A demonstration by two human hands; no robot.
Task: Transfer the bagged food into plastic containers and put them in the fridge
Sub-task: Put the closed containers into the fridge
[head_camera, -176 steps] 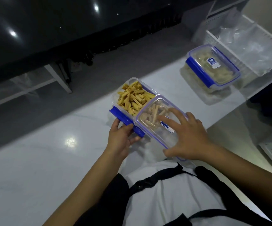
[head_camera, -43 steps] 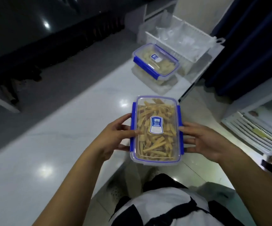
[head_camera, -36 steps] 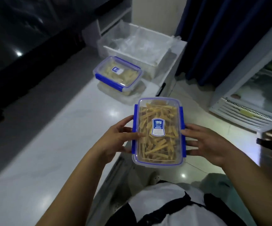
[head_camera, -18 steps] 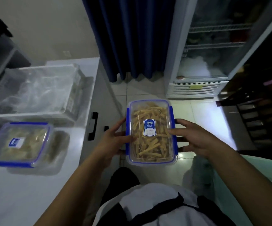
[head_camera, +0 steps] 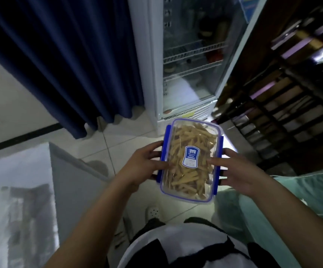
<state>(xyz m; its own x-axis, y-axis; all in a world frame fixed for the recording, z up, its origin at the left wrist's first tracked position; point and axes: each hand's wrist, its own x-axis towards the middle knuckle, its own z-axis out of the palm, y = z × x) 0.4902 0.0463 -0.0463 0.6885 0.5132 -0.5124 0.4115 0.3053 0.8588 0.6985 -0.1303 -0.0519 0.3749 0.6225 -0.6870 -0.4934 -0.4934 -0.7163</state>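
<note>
Container carried between both hands

Fingers of the left hand and right hand spread, clamping the lidded container of yellow sticks, held in the air. Fridge at twelve o'clock; its shelf contents too dim to identify.

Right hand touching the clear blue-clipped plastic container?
Touching. Head view: right hand fingers lie on the clear blue-clipped plastic container's lid and right clip.
</note>
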